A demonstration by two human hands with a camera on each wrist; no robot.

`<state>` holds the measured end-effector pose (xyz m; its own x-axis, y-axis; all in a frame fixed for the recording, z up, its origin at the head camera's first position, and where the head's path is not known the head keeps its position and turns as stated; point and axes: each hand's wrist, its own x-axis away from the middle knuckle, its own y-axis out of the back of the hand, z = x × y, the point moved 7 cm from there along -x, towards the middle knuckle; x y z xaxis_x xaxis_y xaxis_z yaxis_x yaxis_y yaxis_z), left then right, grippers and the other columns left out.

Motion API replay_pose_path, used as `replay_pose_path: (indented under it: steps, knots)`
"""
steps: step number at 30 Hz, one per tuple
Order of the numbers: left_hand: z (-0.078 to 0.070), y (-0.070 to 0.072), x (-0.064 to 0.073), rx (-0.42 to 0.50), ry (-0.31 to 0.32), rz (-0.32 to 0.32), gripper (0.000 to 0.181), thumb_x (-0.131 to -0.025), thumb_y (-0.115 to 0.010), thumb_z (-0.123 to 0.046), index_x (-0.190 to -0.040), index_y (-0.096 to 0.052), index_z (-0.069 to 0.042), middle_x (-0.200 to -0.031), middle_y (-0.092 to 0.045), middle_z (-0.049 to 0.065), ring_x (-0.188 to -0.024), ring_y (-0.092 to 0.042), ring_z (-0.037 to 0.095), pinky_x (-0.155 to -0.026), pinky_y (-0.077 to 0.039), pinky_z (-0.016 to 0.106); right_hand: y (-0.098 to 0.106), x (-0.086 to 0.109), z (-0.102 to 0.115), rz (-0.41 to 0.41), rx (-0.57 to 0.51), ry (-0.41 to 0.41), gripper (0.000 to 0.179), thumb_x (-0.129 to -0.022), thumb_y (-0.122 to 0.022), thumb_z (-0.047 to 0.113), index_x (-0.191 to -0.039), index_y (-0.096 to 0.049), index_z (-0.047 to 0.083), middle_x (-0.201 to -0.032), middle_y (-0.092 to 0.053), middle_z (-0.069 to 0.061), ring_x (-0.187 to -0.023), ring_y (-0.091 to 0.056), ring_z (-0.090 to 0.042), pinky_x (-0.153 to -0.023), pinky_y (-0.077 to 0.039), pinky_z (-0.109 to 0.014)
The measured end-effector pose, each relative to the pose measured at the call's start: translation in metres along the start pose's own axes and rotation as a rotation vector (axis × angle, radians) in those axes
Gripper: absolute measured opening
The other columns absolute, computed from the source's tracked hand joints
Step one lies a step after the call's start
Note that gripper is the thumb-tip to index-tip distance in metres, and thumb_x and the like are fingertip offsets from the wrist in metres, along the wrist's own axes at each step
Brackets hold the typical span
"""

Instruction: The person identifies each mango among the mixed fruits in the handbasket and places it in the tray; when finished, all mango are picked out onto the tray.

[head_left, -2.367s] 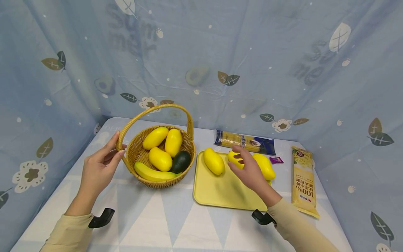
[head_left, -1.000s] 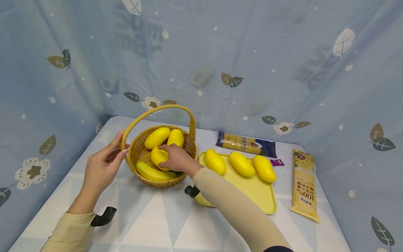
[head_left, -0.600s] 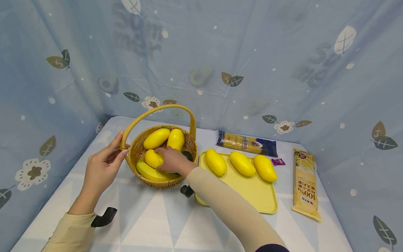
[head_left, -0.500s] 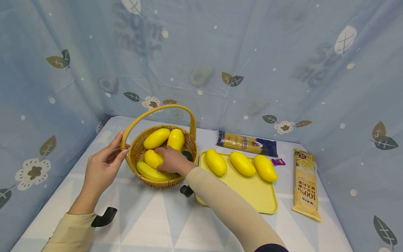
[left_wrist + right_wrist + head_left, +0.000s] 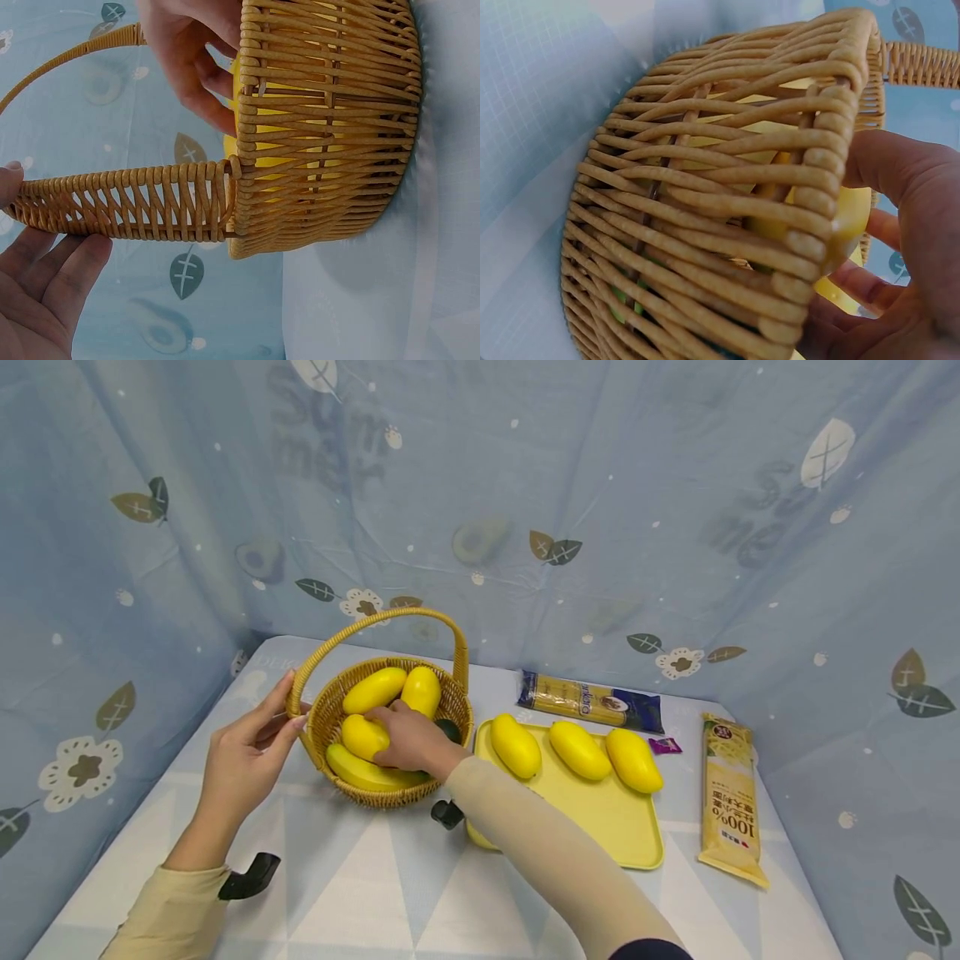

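In the head view I have my left hand [image 5: 243, 764] pinching the left side of the handle [image 5: 408, 611], thumb and fingers bent close about it. My right hand [image 5: 416, 743] is down inside the basket [image 5: 390, 800], thumb and fingers curled round a mango [image 5: 362, 739], parted about as wide as the fruit. Just on the near side of that grip lies the banana [image 5: 371, 775]; beyond it, two more mangoes [image 5: 422, 692]; just to its right, the partly hidden avocado [image 5: 448, 730]. Farther right of the grip I see the tray [image 5: 600, 827] with three loose mangoes [image 5: 580, 751], the sleeve [image 5: 555, 847] crossing over its near-left part.

In the left wrist view, my thumb is on one side of the handle, my fingers on the other; across from this grip, the other hand dips into the basket.

In the right wrist view, yellow skin shows between my thumb and fingers; the woven wall hides the rest, and I can't make out every fingertip.
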<state>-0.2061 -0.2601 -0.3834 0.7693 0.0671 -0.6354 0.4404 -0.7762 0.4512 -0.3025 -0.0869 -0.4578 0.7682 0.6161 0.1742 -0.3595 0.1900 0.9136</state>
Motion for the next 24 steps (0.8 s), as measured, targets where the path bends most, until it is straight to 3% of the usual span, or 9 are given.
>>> replay_pose_path:
  steps: [6, 13, 24]
  knots:
    - [-0.001, 0.000, 0.000, -0.011, 0.006, -0.001, 0.078, -0.086, -0.074, 0.012, -0.151, -0.050, -0.023, -0.114, -0.073, 0.022, -0.102, -0.056, -0.020, -0.081, -0.047, 0.004, 0.005, 0.007, 0.002, -0.018, -0.033, 0.029, 0.062, -0.093, -0.074, 0.032, -0.150, -0.048, 0.030, -0.148, -0.046, -0.009, -0.096, -0.056, -0.013, -0.080, -0.051, -0.025]
    - [-0.001, -0.001, 0.001, -0.012, 0.004, -0.004, 0.077, -0.087, -0.073, 0.012, -0.151, -0.050, -0.023, -0.114, -0.073, 0.022, -0.102, -0.056, -0.020, -0.082, -0.047, 0.003, 0.014, 0.020, 0.001, -0.072, -0.052, 0.066, 0.063, -0.093, -0.074, 0.036, -0.150, -0.048, 0.032, -0.152, -0.044, -0.009, -0.113, -0.057, -0.016, -0.091, -0.053, -0.031]
    - [0.000, -0.001, 0.001, -0.012, 0.008, -0.006, 0.077, -0.086, -0.074, 0.012, -0.151, -0.051, -0.021, -0.114, -0.073, 0.021, -0.102, -0.056, -0.021, -0.081, -0.047, 0.003, 0.036, 0.061, -0.018, -0.163, -0.136, 0.127, 0.061, -0.092, -0.068, 0.033, -0.150, -0.049, 0.032, -0.134, -0.052, -0.003, -0.102, -0.052, -0.015, -0.083, -0.050, -0.030]
